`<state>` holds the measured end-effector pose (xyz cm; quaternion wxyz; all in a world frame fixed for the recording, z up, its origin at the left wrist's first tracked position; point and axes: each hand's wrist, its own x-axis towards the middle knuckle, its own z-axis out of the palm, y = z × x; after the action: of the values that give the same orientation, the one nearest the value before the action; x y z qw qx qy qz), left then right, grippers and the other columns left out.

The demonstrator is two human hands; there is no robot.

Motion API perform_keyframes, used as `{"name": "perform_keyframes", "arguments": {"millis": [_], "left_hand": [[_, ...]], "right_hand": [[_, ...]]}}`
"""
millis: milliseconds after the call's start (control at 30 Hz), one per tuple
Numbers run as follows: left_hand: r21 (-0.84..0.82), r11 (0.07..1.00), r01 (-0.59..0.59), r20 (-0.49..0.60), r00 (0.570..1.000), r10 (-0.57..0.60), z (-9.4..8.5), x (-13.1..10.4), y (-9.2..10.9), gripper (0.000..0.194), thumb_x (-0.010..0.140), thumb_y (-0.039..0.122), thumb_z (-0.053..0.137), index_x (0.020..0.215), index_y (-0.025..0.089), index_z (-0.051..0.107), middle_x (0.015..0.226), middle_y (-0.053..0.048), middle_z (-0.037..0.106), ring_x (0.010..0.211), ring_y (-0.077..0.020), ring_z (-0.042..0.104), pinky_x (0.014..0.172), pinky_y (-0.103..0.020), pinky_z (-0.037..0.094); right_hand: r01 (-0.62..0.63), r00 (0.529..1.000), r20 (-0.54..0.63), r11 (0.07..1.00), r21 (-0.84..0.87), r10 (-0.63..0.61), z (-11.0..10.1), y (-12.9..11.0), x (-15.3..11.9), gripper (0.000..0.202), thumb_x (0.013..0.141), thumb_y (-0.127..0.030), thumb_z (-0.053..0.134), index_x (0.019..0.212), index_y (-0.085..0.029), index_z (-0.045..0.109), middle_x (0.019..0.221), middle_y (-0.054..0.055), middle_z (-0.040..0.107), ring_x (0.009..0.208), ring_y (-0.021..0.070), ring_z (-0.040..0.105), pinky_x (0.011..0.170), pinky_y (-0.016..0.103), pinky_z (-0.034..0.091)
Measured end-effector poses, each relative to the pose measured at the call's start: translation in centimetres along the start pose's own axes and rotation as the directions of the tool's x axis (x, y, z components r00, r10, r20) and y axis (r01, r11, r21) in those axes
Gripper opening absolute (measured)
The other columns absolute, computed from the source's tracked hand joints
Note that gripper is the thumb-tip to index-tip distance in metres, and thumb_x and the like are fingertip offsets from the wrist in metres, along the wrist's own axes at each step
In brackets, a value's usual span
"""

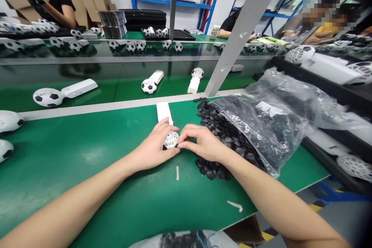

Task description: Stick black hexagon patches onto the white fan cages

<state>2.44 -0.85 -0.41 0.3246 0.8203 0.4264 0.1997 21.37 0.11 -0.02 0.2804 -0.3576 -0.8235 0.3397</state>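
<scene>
A white item with a round, football-patterned head (171,139) and a flat white handle (164,112) lies on the green table, handle pointing away. My left hand (158,143) is wrapped round the left side of the head, fingers above and thumb below. My right hand (197,141) pinches a small black piece (178,145) at the head's right edge. Beside my right hand, many loose black pieces (213,168) spill from a clear plastic bag (261,124).
Football-headed items (48,97) lie on the green belt (122,85) beyond a pale rail (116,105). A slanted metal post (232,46) rises behind the bag. Black trays (322,81) with more items stand at right. People sit across the line.
</scene>
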Motion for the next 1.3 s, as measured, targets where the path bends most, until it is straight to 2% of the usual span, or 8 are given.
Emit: {"name": "perform_keyframes", "arguments": {"millis": [200,300,467,700,867,1000,1100,1300], "left_hand": [[-0.009,1.0,-0.007,-0.001,1.0,0.007,0.2,0.1,0.3,0.032,0.075,0.021,0.051,0.107,0.023,0.047,0.122,-0.005,0.048,0.135,-0.0241,0.01,0.107,-0.047,0.021],[-0.01,1.0,-0.007,0.017,1.0,0.007,-0.1,0.1,0.1,0.034,0.074,0.021,0.052,0.107,0.023,0.047,0.128,-0.006,0.043,0.135,-0.0251,0.01,0.106,-0.049,0.022],[0.021,0.999,-0.05,0.013,0.999,0.05,-0.6,0.2,-0.6,0.038,0.07,0.02,0.055,0.107,0.023,0.046,0.129,-0.006,0.042,0.133,-0.024,0.017,0.107,-0.047,0.021],[0.044,0.997,-0.06,-0.002,0.998,0.06,-0.6,0.3,-0.9,0.034,0.071,0.03,0.06,0.102,0.024,0.047,0.131,-0.007,0.034,0.13,-0.0262,0.021,0.105,-0.047,0.024],[0.06,0.984,0.169,-0.115,0.98,-0.162,-0.7,0.2,-0.8,0.051,0.062,0.036,0.066,0.107,0.022,0.048,0.12,-0.008,0.03,0.116,-0.0292,0.037,0.098,-0.047,0.034],[0.015,0.991,0.131,-0.031,0.991,-0.131,-1.7,-0.1,-0.6,0.051,0.064,0.027,0.062,0.112,0.023,0.047,0.12,-0.007,0.032,0.108,-0.0252,0.045,0.094,-0.041,0.04],[-0.017,0.999,0.046,0.102,0.994,-0.044,-2.7,-0.2,-0.6,0.052,0.065,0.017,0.055,0.115,0.025,0.047,0.122,-0.005,0.036,0.107,-0.0227,0.047,0.092,-0.036,0.042],[-0.028,0.999,0.027,0.09,0.996,-0.025,-2.8,-0.3,-0.5,0.051,0.063,0.01,0.05,0.112,0.024,0.046,0.113,-0.005,0.043,0.101,-0.0199,0.05,0.088,-0.034,0.043]], "right_hand": [[-0.153,0.987,-0.024,0.981,0.12,0.157,1.0,0.6,0.7,0.014,0.069,-0.017,0.068,0.064,-0.016,0.055,0.065,-0.005,0.05,0.058,0.0077,0.046,0.056,0.02,0.038],[-0.213,0.976,-0.009,0.965,0.152,0.216,-0.2,1.2,0.7,0.012,0.072,-0.023,0.065,0.068,-0.016,0.057,0.063,-0.004,0.054,0.058,0.0087,0.048,0.056,0.02,0.039],[-0.347,0.904,-0.315,0.926,-0.148,0.288,-3.3,2.9,0.1,0.009,0.076,-0.023,0.06,0.07,-0.017,0.062,0.063,-0.002,0.058,0.056,0.0097,0.049,0.057,0.022,0.039],[-0.27,0.959,-0.053,0.836,-0.478,0.279,-1.7,2.7,0.2,0.012,0.075,-0.022,0.065,0.086,-0.019,0.067,0.083,0.003,0.063,0.071,0.0143,0.058,0.066,0.024,0.043],[-0.072,0.971,0.068,0.547,-0.834,0.231,0.8,0.0,-0.3,0.017,0.08,-0.007,0.049,0.081,-0.011,0.065,0.076,0.012,0.062,0.073,0.0237,0.058,0.062,0.032,0.041],[-0.03,0.97,0.074,0.42,-0.907,0.231,2.2,-0.8,-0.4,0.022,0.077,0.001,0.043,0.081,-0.007,0.063,0.074,0.016,0.06,0.07,0.0267,0.058,0.061,0.035,0.041],[-0.096,0.971,0.024,0.484,-0.87,0.236,1.3,0.0,-0.1,0.02,0.079,-0.001,0.044,0.083,-0.009,0.062,0.076,0.014,0.061,0.073,0.026,0.058,0.064,0.035,0.042],[-0.134,0.989,-0.12,0.89,-0.435,0.09,-1.7,0.7,-0.3,0.016,0.083,-0.009,0.049,0.091,-0.017,0.061,0.091,0.005,0.063,0.085,0.0166,0.058,0.076,0.026,0.043]]}}
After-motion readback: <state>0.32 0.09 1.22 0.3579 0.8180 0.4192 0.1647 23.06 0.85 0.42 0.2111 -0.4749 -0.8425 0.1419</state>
